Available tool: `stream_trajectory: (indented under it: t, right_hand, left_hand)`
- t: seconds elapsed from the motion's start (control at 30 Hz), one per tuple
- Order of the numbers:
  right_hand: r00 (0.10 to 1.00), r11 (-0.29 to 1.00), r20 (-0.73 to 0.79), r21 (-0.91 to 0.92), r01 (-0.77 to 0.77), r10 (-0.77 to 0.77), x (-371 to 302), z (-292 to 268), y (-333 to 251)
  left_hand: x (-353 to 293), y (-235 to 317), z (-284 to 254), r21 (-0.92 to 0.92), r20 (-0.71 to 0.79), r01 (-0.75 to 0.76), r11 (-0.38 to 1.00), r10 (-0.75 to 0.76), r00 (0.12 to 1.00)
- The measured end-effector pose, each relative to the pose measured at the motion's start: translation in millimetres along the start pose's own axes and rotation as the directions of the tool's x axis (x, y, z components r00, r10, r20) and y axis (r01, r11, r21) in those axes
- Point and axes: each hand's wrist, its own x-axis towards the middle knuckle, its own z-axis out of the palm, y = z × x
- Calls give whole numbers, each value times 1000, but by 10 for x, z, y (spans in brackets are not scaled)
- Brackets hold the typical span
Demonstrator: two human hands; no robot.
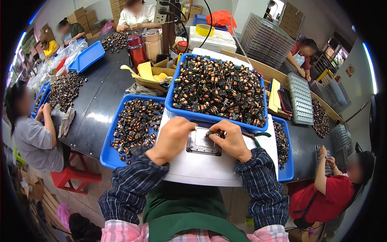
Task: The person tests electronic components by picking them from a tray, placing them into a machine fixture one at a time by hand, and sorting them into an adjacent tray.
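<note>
A white machine top point(193, 171) lies in front of me, with a square metal plate point(204, 138) set in a dark frame. My left hand point(174, 135) is at the plate's left edge, its fingers curled together; whatever they hold is hidden. Over the plate's right side my right hand point(230, 139) pinches a small wire coil point(209, 133) with a green tip between thumb and fingers. More dark parts show under its curled fingers. Just beyond both hands sits a blue tray point(171, 104) heaped with copper-wound coils point(219, 88).
Blue trays of coils stand left point(108, 155) and right point(289, 174). Green-handled pliers point(258, 137) lie by my right hand. A phone point(285, 101), yellow pads point(275, 94), clear plastic trays point(300, 99), a red thermos point(137, 52) and several co-workers surround the dark table point(94, 121).
</note>
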Motion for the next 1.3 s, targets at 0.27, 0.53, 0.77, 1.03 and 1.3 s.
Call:
stream_trajectory:
  t: [0.27,0.53,0.77,1.03,1.3]
  right_hand:
    - [991,992,70,-39,117,-114,-16,14,-46]
    - [983,979,141,-153,136,-114,-1,59,-33]
    - [984,981,112,-119,153,-140,6,54,-13]
    - [946,296,-83,955,-14,312,51,-576,80]
    - [822,846,-424,519,-124,380,107,-784,489]
  left_hand:
    - [-429,-563,-348,174,-325,377,910,-309,894]
    - [168,-343,-90,129,-236,107,986,-75,969]
    - [437,-304,160,202,-66,-5,979,18,998]
    - [388,-255,191,144,-86,-95,985,108,990]
    - [420,-208,199,59,-262,5,998,11,965]
